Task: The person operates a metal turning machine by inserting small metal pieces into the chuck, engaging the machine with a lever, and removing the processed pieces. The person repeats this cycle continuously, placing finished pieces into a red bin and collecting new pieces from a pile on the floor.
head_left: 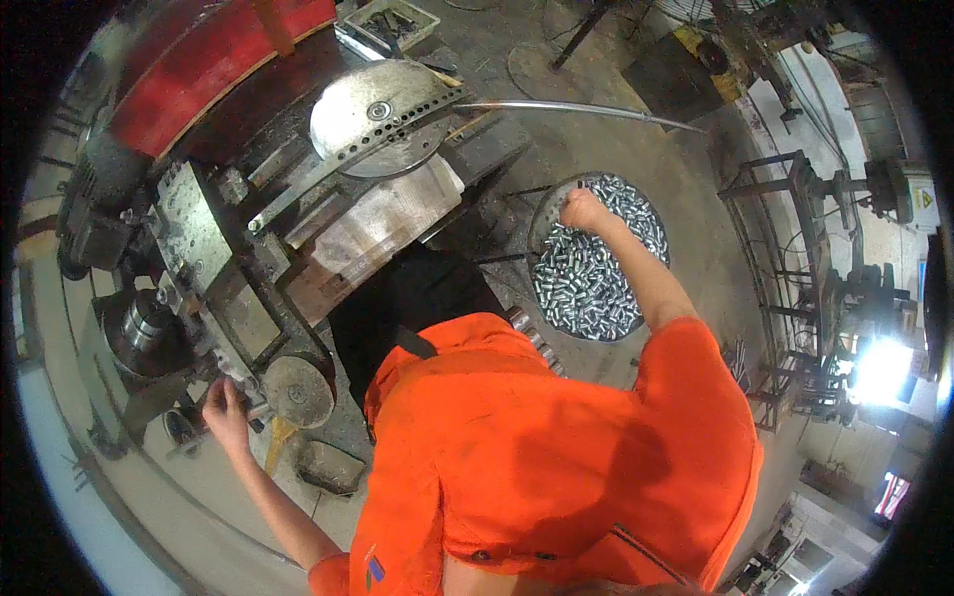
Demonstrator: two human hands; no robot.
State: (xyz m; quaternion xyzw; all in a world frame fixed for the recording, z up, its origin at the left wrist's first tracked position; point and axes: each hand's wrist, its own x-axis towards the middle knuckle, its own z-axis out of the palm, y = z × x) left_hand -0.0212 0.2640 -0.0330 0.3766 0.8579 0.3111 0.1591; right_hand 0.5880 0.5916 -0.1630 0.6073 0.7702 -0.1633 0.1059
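On the right, my right hand (584, 211) is closed above the far-left part of a round tub (545, 221). Short shiny metal cylinders (588, 283) fill most of that tub. Whatever the curled fingers hold, if anything, is hidden. Over on the left, my left hand (227, 415) has its fingertips drawn together beside the metal fittings of a machine (199, 233). Whether a small part sits between those fingertips is too small to make out. Close to this hand are a round metal plate (298, 392) and a chuck-like cylinder (149, 323).
A large steel disc (360, 111) with a drilled bar across it sits on the machine's far side. From it a long thin rod (586, 107) reaches right. A tray of tools (393, 22) lies at the back. Metal racks (785, 268) stand on the right.
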